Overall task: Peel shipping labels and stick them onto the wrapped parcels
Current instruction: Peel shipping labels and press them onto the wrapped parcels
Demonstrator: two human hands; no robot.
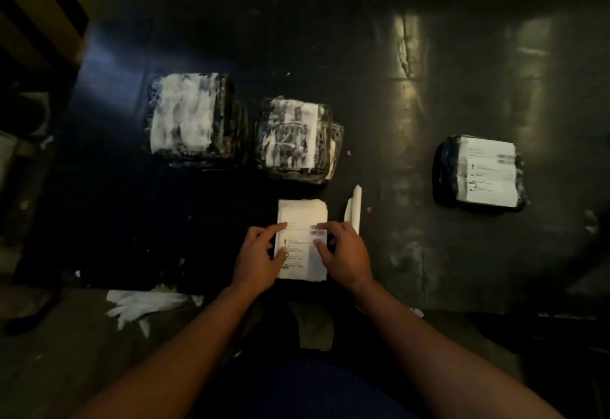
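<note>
Three wrapped parcels lie on the dark tabletop (379, 39) — two side by side (194, 120) (297, 139), one (480, 172) well apart. Nearest, one label stack (302, 220): left hand (259, 258) and right hand (345, 255) press it, fingers loosely spread. One peeled strip (354, 209) lies beside.

Three wrapped parcels (197, 120) (298, 139) (480, 172), one label sheet (302, 220), one paper strip (354, 209), two hands (260, 255) (345, 253).

I could read no text anywhere. The white printed shipping label (302, 243) under my hands carried lines and blurred dark blocks, all illegible, and the white label on the black wrapped parcel at right (488, 171) showed only smeared print.
</note>
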